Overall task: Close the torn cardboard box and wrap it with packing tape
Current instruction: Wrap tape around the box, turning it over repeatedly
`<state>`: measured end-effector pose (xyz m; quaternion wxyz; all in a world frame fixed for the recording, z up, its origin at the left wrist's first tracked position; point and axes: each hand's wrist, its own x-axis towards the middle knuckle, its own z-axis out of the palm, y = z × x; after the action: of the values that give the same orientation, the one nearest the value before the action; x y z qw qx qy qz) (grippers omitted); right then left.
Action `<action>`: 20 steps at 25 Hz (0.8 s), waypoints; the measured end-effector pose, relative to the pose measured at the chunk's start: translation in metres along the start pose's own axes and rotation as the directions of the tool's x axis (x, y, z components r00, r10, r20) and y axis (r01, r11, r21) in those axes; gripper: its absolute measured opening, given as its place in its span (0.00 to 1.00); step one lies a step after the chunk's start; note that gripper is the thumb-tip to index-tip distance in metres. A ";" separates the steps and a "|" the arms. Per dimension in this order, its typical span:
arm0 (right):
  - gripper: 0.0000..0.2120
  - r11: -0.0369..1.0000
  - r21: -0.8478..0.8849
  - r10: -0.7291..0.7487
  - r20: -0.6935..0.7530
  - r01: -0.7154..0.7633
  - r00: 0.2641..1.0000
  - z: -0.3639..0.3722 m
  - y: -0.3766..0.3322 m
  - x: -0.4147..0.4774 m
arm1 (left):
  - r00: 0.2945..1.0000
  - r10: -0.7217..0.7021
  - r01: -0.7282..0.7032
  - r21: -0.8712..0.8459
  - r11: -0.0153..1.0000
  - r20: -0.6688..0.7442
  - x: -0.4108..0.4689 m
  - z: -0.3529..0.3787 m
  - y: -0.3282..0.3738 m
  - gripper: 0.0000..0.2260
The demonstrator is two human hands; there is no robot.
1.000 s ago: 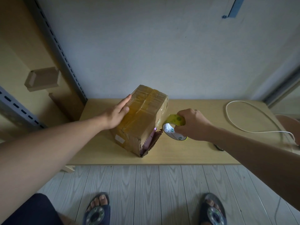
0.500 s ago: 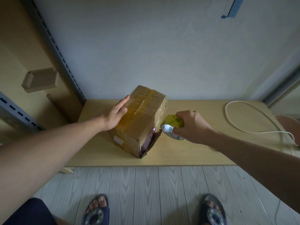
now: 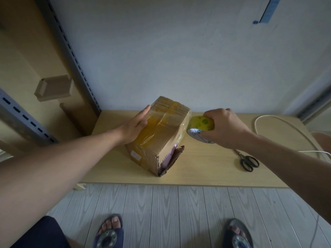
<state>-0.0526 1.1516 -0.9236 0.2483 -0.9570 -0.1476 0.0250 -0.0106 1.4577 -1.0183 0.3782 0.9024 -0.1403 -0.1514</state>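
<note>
A brown cardboard box (image 3: 161, 133) stands on the low wooden table (image 3: 206, 169), its top crossed by shiny tape. Its near right end is torn, a ragged flap hangs open and pink material (image 3: 169, 156) shows inside. My left hand (image 3: 136, 126) presses flat against the box's left side and top edge, fingers straight. My right hand (image 3: 223, 127) grips a yellow roll of packing tape (image 3: 200, 126) just to the right of the box, close to its right face. A clear strip of tape seems to run from the roll to the box.
Black scissors (image 3: 248, 161) lie on the table right of my right arm. A white cable (image 3: 279, 122) loops at the far right. A metal shelf upright (image 3: 75, 56) and a wooden board stand at the left. My sandalled feet are on grey floorboards below the table edge.
My right hand has lifted the tape roll up and a little to the right of the box's torn end. The scissors, hidden under my arm before, now show. My left hand stays put.
</note>
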 end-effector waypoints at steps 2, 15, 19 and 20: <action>0.18 0.999 -0.017 0.033 0.043 -0.032 0.999 0.009 0.013 -0.002 | 1.000 0.020 -0.020 0.007 1.000 0.007 -0.001 0.002 0.001 0.24; 0.15 0.991 -0.081 0.121 0.174 -0.108 0.977 0.042 0.040 -0.002 | 0.994 -0.099 0.109 0.432 0.895 -0.046 -0.006 -0.001 0.014 0.30; 0.11 0.994 -0.049 0.106 0.166 -0.099 0.980 0.045 0.045 -0.005 | 0.992 -0.122 0.094 0.734 0.673 -0.015 0.005 0.008 0.055 0.63; 0.12 0.994 -0.042 0.106 0.162 -0.100 0.981 0.045 0.046 -0.006 | 0.992 -0.122 0.070 0.742 0.666 0.017 0.008 0.017 0.067 0.63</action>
<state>-0.0512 1.1328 -0.9850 0.2177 -0.9621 -0.1182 0.1141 -0.0186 1.3989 -0.9826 -0.0331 0.9788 -0.1542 -0.1305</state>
